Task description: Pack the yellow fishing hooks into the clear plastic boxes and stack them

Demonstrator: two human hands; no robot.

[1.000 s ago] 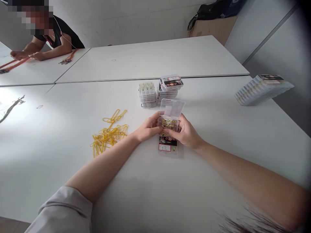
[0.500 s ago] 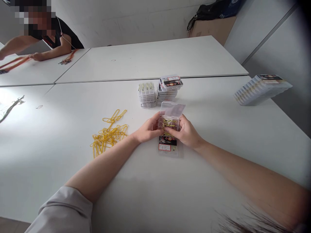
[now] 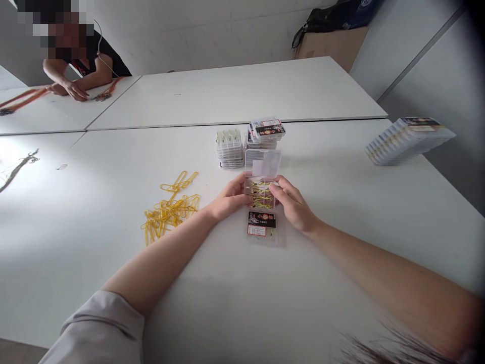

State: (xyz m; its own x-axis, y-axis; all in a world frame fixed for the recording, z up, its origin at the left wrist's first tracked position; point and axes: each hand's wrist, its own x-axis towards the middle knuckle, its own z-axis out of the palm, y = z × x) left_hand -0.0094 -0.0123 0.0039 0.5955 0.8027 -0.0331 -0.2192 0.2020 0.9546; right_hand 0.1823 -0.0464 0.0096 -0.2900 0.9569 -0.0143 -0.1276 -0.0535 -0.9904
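Note:
A clear plastic case (image 3: pixel 247 188) with its lid raised is held between my two hands above the table. Several yellow looped cords (image 3: pixel 261 198) lie in rows inside it. My left hand (image 3: pixel 232 197) grips the case's left side, thumb along the near left edge. On the other side my right hand (image 3: pixel 294 205) holds the right edge, its thumb over the cords; the fingers below are partly hidden. Just nearer to me lies a closed clear case (image 3: pixel 261 228) with a black label and a red-framed sticker.
Behind the held case stand a stack of clear cases (image 3: pixel 229 149) and a stack of labelled cases (image 3: pixel 268 130). Yellow cord loops (image 3: pixel 170 212) lie in a pile to the left. Another case stack (image 3: pixel 409 139) leans at the right edge. Across the tables sits a person (image 3: pixel 102 58) with orange cords (image 3: pixel 28 98).
The open case has moved slightly away from me and its lid stands more upright. My right thumb has shifted up and right, uncovering the cords. The other person's hand has come inward.

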